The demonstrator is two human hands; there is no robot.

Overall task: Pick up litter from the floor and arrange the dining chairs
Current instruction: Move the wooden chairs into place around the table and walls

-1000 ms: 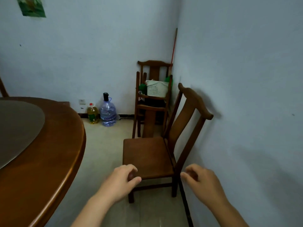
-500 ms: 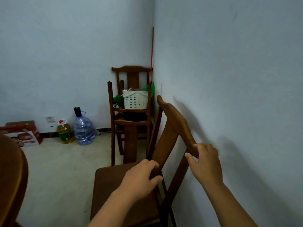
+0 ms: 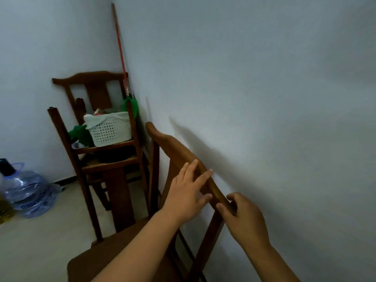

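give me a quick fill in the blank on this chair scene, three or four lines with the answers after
1. The right hand has its grip on the top rail of the near wooden ____.
2. The left hand lies on that rail with its fingers ____.
3. The white perforated basket sits on the stacked chairs in the ____ of the room.
4. The water jug stands on the ____.

Missing words: chair; straight; corner; floor
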